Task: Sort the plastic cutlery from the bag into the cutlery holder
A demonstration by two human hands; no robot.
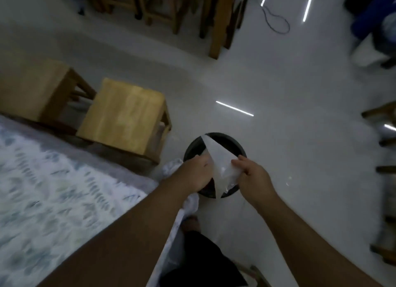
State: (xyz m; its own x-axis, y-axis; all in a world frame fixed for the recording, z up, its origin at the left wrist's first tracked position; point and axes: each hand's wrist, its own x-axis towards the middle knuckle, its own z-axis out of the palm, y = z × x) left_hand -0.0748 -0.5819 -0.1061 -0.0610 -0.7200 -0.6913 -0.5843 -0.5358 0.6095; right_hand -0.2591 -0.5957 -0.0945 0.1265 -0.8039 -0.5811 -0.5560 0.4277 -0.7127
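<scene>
Here, both arms stretched forward and down. Left hand (196, 172) and right hand (254, 175) fingers curled, pinching a clear plastic bag (220, 169) between them. Directly beneath the fingers, a black bin (214, 140) on the floor (300, 137).

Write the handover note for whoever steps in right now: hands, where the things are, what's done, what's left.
Left hand: grips the left edge of the clear plastic bag.
Right hand: pinches the bag's right edge.
The bag is held over a black round bin on the white floor. It looks empty.
No cutlery or cutlery holder in view, so sorting progress cannot be judged from here.
A table with a patterned cloth lies to the left, wooden stools beyond it.
Left: probably drop the bag in the bin, then check the holder.
</scene>
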